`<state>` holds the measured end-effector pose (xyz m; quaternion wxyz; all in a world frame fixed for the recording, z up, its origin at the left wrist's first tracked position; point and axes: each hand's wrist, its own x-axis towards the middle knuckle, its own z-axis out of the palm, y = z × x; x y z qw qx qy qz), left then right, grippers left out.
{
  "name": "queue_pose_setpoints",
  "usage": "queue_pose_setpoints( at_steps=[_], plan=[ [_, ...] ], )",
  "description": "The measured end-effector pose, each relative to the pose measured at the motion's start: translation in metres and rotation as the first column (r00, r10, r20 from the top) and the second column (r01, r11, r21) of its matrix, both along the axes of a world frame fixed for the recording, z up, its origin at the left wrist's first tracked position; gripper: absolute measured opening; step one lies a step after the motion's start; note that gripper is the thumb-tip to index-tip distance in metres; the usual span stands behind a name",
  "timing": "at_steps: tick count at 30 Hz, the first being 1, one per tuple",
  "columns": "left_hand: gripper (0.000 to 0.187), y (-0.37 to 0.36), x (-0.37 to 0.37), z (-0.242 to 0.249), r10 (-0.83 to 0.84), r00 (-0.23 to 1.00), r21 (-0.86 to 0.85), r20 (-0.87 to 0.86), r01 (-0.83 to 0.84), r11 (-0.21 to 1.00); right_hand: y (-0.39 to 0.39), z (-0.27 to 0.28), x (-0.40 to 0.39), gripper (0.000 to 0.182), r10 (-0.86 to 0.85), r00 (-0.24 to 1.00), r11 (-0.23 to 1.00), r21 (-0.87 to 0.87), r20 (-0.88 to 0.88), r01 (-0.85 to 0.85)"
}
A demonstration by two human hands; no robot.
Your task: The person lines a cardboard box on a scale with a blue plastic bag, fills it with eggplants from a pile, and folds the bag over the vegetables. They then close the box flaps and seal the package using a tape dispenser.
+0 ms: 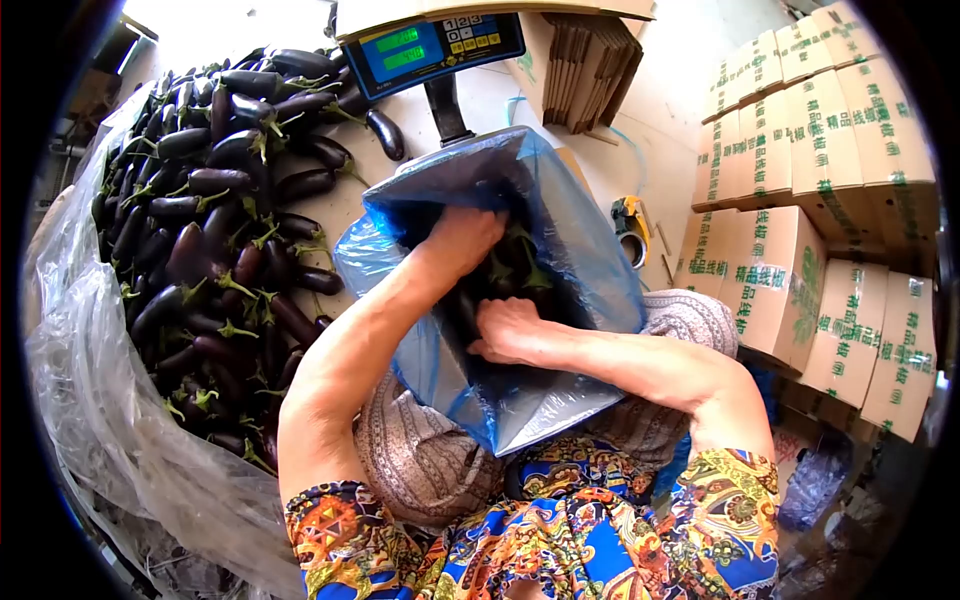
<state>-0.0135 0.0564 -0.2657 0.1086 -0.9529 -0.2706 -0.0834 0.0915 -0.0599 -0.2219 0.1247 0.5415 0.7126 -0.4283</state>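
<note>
The eggplants (pixel 513 262) being handled lie inside a box lined with a blue bag (pixel 590 270), set before the person's lap, its long sides slanting from upper left to lower right. Green caps show on a few of them between the two hands; the caps face toward the right side of the box, but shadow hides most of the bodies, so their long axes cannot be fully read. The left hand (pixel 468 238) reaches down in the upper part of the box, its fingers lost in the dark; whether they grip anything cannot be told. The right hand (pixel 507 330) is bent inward beside a dark eggplant, fingers curled, their hold unclear. Left of the box spreads a pile (pixel 225 235) of eggplants, their axes mixed, many lying crosswise with caps to the right. Beyond the box stands a scale (pixel 432 55); cartons (pixel 780 285) are stacked at right.
</note>
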Motion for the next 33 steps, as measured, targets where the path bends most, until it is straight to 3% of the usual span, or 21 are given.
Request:
queue_pose_setpoints(
  at_steps=[1, 4, 7, 10, 13, 16, 19, 20, 22, 25, 30, 32, 33],
  plan=[
    [0.039, 0.002, -0.001, 0.003, -0.024, 0.999, 0.062, 0.023, 0.022, 0.998, 0.002, -0.001, -0.006, 0.058, 0.035, 0.999, 0.999, 0.015, 0.001, -0.035],
    [0.03, -0.004, -0.001, 0.015, 0.059, 0.961, -0.221, -0.27, -0.122, 0.968, 0.0, -0.024, -0.016, 0.06, -0.031, 0.996, 0.99, 0.139, 0.087, 0.019],
    [0.019, -0.004, 0.014, 0.015, 0.06, 0.914, -0.308, -0.4, -0.196, 0.931, 0.0, -0.028, -0.013, 0.061, -0.023, 0.995, 0.993, 0.117, 0.093, 0.012],
    [0.014, -0.004, 0.023, 0.008, 0.121, 0.908, -0.27, -0.401, -0.243, 0.932, -0.003, -0.022, -0.006, 0.063, -0.038, 0.997, 0.997, 0.075, 0.068, 0.033],
    [0.014, 0.008, 0.019, 0.007, 0.027, 0.925, -0.414, -0.38, -0.196, 0.889, -0.012, -0.024, -0.005, 0.069, -0.036, 0.997, 0.997, 0.073, 0.073, 0.031],
    [0.019, 0.008, 0.033, 0.014, 0.18, 0.84, -0.499, -0.512, -0.462, 0.733, -0.012, -0.023, -0.005, 0.075, -0.013, 0.998, 0.999, 0.03, 0.055, 0.011],
    [0.018, 0.009, 0.064, -0.009, 0.239, 0.67, -0.455, -0.703, -0.681, 0.574, -0.008, -0.022, -0.002, 0.076, -0.068, 0.998, 0.997, 0.04, 0.006, 0.068],
    [0.021, 0.004, 0.073, -0.033, 0.265, 0.639, -0.376, -0.723, -0.685, 0.624, -0.008, -0.025, -0.001, 0.077, -0.08, 0.997, 0.996, 0.037, 0.001, 0.08],
    [0.022, 0.015, 0.068, -0.057, 0.39, 0.758, -0.564, -0.523, -0.651, 0.509, -0.008, -0.027, 0.001, 0.079, -0.111, 0.994, 0.994, 0.018, -0.018, 0.112],
    [0.026, 0.019, 0.04, -0.06, 0.342, 0.849, -0.675, -0.403, -0.528, 0.515, -0.005, -0.017, -0.001, 0.076, -0.165, 0.986, 0.986, -0.018, -0.027, 0.164],
    [0.036, 0.019, 0.002, 0.014, 0.051, 0.947, -0.732, -0.316, -0.277, 0.623, -0.007, -0.019, 0.009, 0.059, -0.023, 0.999, 0.996, 0.082, -0.03, 0.026],
    [0.035, 0.004, -0.009, 0.074, 0.153, 0.937, -0.726, -0.313, -0.34, 0.598, 0.001, 0.009, 0.016, 0.049, 0.131, 0.991, 0.991, 0.035, -0.004, -0.131],
    [0.031, -0.006, -0.024, 0.087, 0.226, 0.97, -0.705, -0.085, -0.219, 0.675, 0.005, 0.029, 0.021, 0.043, 0.085, 0.996, 0.994, 0.067, -0.029, -0.082]
  ],
)
